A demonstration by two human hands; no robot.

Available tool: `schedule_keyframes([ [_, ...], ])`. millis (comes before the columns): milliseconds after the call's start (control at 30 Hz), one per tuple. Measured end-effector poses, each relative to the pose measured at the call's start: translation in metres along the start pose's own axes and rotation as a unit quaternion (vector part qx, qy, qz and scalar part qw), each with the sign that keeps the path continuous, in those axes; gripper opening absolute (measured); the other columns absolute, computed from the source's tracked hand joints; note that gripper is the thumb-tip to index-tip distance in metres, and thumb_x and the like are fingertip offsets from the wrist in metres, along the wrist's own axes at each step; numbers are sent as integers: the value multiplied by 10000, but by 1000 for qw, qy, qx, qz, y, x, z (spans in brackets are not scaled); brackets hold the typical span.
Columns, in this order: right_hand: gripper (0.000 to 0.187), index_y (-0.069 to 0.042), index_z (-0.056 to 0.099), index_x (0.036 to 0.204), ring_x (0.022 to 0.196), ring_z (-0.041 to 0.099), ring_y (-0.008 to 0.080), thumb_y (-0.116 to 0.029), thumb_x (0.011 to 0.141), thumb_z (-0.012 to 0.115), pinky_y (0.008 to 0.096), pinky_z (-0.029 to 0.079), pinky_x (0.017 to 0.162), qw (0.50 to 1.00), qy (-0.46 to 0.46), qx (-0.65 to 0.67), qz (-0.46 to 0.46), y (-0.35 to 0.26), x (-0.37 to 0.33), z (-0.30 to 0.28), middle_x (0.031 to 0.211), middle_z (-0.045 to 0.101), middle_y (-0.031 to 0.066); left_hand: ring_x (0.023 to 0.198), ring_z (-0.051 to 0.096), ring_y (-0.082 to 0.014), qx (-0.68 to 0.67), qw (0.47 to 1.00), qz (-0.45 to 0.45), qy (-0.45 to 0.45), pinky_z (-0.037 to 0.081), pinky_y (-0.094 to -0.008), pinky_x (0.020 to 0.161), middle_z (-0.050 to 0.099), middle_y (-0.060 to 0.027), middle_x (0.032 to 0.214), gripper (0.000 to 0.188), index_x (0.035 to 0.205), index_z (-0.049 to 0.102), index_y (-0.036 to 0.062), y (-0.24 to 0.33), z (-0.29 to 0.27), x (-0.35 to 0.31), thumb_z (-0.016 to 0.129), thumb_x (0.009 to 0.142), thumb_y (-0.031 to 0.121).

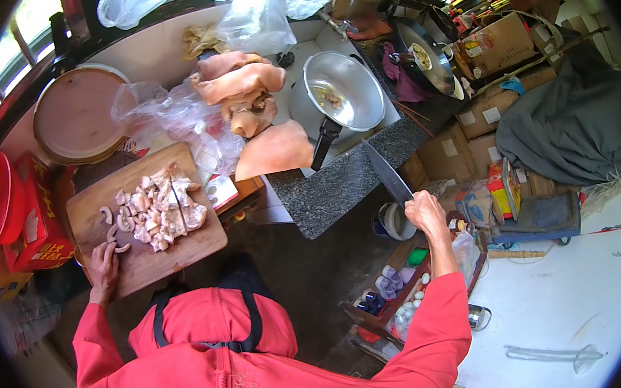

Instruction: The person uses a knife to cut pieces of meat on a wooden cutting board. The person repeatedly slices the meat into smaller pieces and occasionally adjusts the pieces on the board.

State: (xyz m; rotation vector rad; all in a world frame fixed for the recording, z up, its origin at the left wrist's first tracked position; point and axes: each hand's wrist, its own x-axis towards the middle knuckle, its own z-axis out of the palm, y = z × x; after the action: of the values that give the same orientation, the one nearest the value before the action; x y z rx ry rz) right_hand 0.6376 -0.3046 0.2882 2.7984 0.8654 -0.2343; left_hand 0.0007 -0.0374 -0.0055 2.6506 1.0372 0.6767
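Observation:
My right hand (428, 211) is closed round the handle of a kitchen knife (388, 175), held out to the right with its dark blade pointing up and left, beside the dark stone counter edge. My left hand (103, 270) rests on the near left edge of a wooden cutting board (189, 246), fingers stretched out and holding nothing. Close to its fingertips lie a few curved strips of pale meat (112, 232). A heap of chopped pale meat (158, 209) covers the middle of the board. Beyond the board, large pinkish slabs of meat (242, 86) are piled, partly on plastic bags (190, 119).
A grey metal pot (358, 86) with a black handle stands beyond the stone counter (324, 206). At left are a red plastic ladle (0, 198), a red box (40, 224) and a round lid (79, 112). A wok (422, 55) is at the back; an egg-filled drawer (408, 301) lies below my right arm.

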Motion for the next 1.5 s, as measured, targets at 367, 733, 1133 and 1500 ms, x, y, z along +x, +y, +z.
schedule_keyframes([
  [367,183,-37,613,756,683,629,328,-158,829,497,406,500,586,994,86,-27,-67,20,-28,27,721,630,130,907,607,-333,-48,996,21,65,496,-410,789,634,-157,987,206,1022,626,32,9,-6,10,648,817,37],
  [733,214,-25,577,827,408,447,81,-214,910,522,237,349,361,925,12,368,99,-55,-113,87,568,526,21,776,646,-140,-660,605,-444,43,545,-274,687,654,-72,912,229,1111,578,22,67,-41,5,572,948,183],
  [1133,173,-23,598,814,464,423,44,-148,921,543,217,331,423,896,-94,432,-23,-159,-187,113,586,518,-4,797,636,-153,-803,327,-498,1,535,-300,718,656,-69,911,216,1032,604,34,66,-68,1,546,956,228],
  [1500,182,-35,592,802,459,438,38,-163,926,557,212,334,416,890,-146,427,-62,-191,-201,123,589,532,-9,773,643,-149,-802,336,-494,7,540,-287,692,661,-67,893,165,1021,611,45,67,-71,6,591,928,180],
])
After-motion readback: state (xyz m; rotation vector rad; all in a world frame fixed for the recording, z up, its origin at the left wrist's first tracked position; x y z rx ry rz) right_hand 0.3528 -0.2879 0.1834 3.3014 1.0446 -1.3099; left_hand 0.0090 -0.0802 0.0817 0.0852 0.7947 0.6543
